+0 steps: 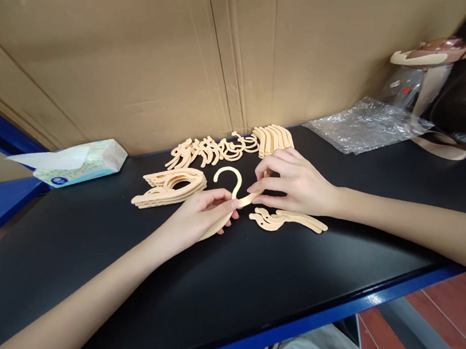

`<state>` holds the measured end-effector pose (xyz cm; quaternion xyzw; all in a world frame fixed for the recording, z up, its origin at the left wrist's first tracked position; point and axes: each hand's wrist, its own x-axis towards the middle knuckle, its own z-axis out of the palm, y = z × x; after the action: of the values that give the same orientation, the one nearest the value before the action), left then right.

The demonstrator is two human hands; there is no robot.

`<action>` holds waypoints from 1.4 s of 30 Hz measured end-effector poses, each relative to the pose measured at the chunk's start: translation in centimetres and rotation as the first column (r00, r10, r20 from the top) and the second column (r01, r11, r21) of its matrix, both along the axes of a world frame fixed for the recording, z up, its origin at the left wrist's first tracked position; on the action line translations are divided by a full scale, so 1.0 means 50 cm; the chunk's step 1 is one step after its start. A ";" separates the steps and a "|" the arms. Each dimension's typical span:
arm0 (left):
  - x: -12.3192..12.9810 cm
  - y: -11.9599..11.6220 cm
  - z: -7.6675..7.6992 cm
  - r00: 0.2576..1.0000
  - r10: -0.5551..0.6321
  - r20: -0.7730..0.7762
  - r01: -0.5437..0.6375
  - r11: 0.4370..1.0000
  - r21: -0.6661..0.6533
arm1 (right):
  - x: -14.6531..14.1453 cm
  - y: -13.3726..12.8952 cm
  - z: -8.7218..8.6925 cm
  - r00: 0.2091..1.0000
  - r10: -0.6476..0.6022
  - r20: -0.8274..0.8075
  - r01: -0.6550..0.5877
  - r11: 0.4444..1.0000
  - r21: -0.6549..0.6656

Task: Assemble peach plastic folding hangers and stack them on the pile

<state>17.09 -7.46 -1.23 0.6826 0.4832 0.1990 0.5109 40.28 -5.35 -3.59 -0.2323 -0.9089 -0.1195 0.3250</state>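
A cream plastic hanger (237,180) with its hook upright is between my hands over the black table (211,288). My left hand (204,213) is closed round its left arm and the joint below the hook. The fingers of my right hand (290,185) pinch its right arm, hiding part of it. Just below my right hand lie loose hanger pieces (304,219), some curved with small holes. Left of the hook sits a stack of folded hangers (170,188).
Along the cardboard wall (122,69) lie several small hook pieces (205,150) and a row of hanger arms (273,139). A tissue pack (82,162) is at the back left. Clear plastic bags (367,126) and a bottle with a strap (437,53) are at the right.
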 end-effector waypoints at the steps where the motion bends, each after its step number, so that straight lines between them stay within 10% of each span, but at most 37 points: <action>1: 0.000 0.000 0.001 1.000 -0.005 -0.010 0.005 1.000 0.004 | -0.001 -0.001 0.000 1.000 -0.006 0.001 0.006 1.000 0.011; 42: -0.004 -0.004 -0.008 0.979 -0.116 -0.166 0.146 0.973 0.182 | -0.002 0.001 -0.003 0.985 0.131 0.112 -0.122 0.989 -0.078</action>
<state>16.91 -7.66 -1.65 0.7726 0.4536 0.1573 0.4154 40.20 -5.29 -3.76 -0.1780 -0.9429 -0.0797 0.2699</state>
